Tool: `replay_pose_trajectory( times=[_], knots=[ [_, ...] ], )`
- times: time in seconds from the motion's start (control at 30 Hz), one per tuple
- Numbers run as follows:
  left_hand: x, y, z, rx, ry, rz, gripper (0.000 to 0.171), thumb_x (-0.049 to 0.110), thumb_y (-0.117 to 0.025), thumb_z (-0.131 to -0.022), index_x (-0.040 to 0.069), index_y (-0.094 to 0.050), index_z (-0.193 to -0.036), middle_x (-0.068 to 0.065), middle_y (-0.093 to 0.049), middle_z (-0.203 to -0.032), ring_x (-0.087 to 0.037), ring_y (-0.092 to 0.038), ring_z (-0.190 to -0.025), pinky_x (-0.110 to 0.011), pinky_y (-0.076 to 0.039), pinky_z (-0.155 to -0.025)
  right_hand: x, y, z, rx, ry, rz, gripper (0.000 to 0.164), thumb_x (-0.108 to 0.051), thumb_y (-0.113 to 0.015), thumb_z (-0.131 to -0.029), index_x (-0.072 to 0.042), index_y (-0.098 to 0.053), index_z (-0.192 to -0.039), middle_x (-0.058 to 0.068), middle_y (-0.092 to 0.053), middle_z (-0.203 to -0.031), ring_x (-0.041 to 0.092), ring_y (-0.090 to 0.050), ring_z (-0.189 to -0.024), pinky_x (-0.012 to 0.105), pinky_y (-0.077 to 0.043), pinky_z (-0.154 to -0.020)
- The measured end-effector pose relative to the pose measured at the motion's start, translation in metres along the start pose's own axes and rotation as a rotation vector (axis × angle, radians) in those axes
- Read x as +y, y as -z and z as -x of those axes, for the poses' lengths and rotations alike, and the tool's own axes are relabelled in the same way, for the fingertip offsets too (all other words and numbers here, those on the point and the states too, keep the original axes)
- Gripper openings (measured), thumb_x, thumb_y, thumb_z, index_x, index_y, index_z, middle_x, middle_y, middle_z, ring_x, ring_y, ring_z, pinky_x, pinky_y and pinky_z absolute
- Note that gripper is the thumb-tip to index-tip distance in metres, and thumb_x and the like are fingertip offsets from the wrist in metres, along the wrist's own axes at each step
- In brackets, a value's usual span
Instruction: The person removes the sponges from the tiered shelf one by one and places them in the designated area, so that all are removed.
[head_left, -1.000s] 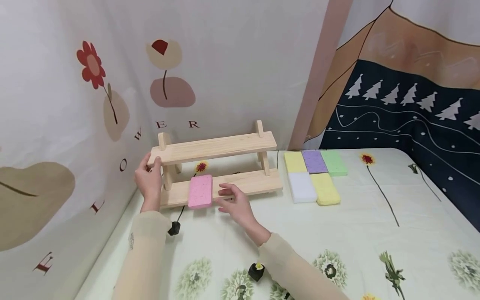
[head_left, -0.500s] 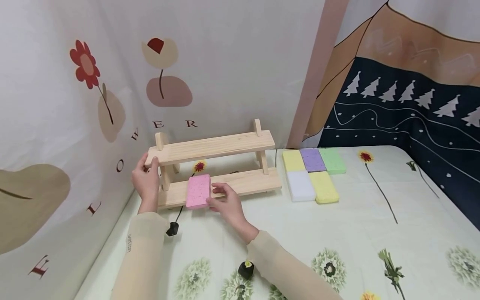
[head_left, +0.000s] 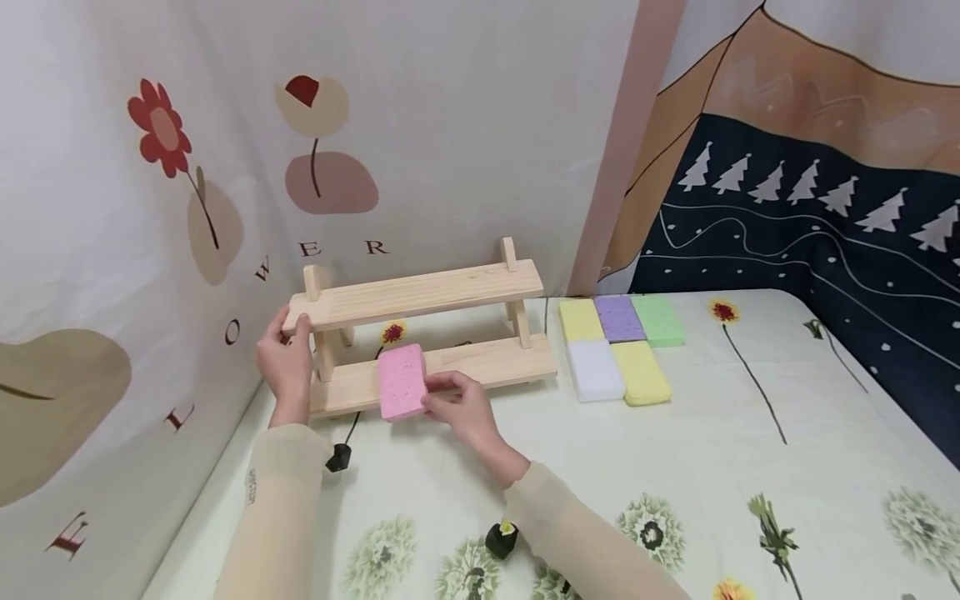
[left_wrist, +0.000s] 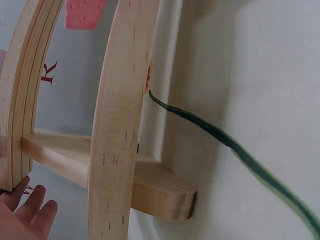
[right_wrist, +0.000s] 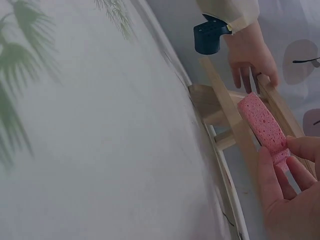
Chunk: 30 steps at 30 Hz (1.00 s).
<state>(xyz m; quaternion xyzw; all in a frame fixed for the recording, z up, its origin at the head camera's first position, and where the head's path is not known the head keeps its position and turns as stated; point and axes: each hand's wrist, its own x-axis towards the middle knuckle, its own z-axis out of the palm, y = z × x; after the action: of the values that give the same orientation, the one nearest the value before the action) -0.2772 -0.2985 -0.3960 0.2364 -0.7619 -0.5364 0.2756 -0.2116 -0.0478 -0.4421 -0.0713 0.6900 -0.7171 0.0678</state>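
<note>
A pink sponge (head_left: 402,382) is pinched at its right edge by my right hand (head_left: 468,414), in front of the lower board of a two-tier wooden shelf (head_left: 420,295). The sponge leans slightly, and the right wrist view shows thumb and fingers on either side of the sponge (right_wrist: 265,122). My left hand (head_left: 287,362) grips the left end of the upper board, thumb at its front edge. In the left wrist view the fingertips of the left hand (left_wrist: 30,212) are at that board's end, beside the shelf's upright boards (left_wrist: 117,125).
Right of the shelf, several sponges lie together on the flower-print cloth (head_left: 720,467): two yellow ones (head_left: 641,372), a purple one (head_left: 619,318), a green one (head_left: 658,321) and a white one (head_left: 596,370). A printed curtain (head_left: 465,125) hangs close behind the shelf.
My right hand has moved from beside the pink sponge to pinching its right edge. The sponge has tilted a little. My left hand stays on the shelf; the head view has shifted slightly.
</note>
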Motion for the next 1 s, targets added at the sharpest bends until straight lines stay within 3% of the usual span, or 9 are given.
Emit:
replay_pose_trajectory(
  times=[0.2, 0.5, 1.0],
  knots=[
    [0.002, -0.002, -0.001, -0.004, 0.007, -0.016, 0.052, 0.044, -0.056, -0.098, 0.025, -0.051, -0.147, -0.007, -0.059, -0.143, -0.016, -0.058, -0.120, -0.030, -0.048, -0.106, -0.008, 0.014, 0.001, 0.017, 0.003, 0.006, 0.030, 0.000, -0.069, -0.090, 0.002, -0.067, -0.119, 0.022, -0.069, -0.118, 0.025, -0.071, -0.098, 0.030, -0.061, -0.081],
    [0.000, 0.001, -0.001, -0.001, 0.015, -0.022, 0.052, 0.043, -0.056, -0.098, 0.025, -0.051, -0.146, -0.005, -0.058, -0.145, -0.017, -0.058, -0.125, -0.029, -0.048, -0.106, -0.011, 0.040, 0.003, 0.003, 0.029, -0.048, 0.031, 0.003, -0.068, -0.090, 0.004, -0.066, -0.120, 0.024, -0.067, -0.125, 0.028, -0.072, -0.104, 0.032, -0.061, -0.082],
    [-0.001, 0.002, 0.000, 0.001, 0.027, -0.028, 0.053, 0.045, -0.055, -0.098, 0.025, -0.050, -0.147, -0.005, -0.055, -0.148, -0.018, -0.056, -0.126, -0.032, -0.045, -0.111, -0.019, 0.086, 0.011, 0.085, 0.009, -0.007, 0.031, 0.003, -0.068, -0.089, 0.002, -0.068, -0.120, 0.022, -0.068, -0.123, 0.023, -0.073, -0.098, 0.033, -0.061, -0.083]
  ],
)
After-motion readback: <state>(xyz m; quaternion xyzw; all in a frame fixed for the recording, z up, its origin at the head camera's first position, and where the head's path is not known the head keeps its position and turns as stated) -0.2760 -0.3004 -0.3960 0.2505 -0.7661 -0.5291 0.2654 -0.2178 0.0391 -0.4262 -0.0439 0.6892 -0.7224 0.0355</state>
